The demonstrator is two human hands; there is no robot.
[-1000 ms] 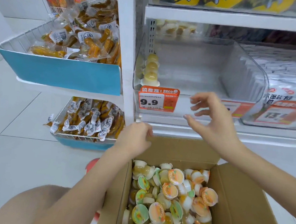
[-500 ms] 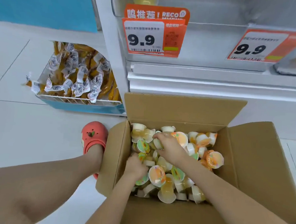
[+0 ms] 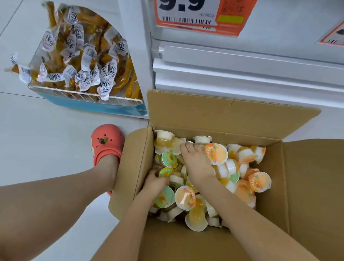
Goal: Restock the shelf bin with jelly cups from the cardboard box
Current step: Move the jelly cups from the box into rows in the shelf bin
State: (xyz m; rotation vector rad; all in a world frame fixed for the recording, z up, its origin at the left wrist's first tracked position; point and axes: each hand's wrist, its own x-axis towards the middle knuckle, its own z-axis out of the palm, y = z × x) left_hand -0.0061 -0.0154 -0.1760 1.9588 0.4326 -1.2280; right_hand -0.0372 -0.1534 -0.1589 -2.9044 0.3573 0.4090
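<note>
Cardboard box (image 3: pixel 307 197) open on the floor below the shelf front, flaps out, heaped with jelly cups (image 3: pixel 244 170). Left hand (image 3: pixel 157 182) sunk among cups at the box's left wall, fingers curled; what it grips, cannot tell. Right hand (image 3: pixel 195 161) palm-down on the pile, fingertips buried, grasp unclear. Red clog (image 3: pixel 106 143) just beside the box

Colours we see around the box

We see a plain brown cardboard box (image 3: pixel 313 187), jelly cups (image 3: pixel 215 153) with orange or green printed lids, a coral-red clog (image 3: pixel 106 142), an orange price tag (image 3: pixel 197 12) with black digits, and a blue-fronted basket (image 3: pixel 88 104).
</note>
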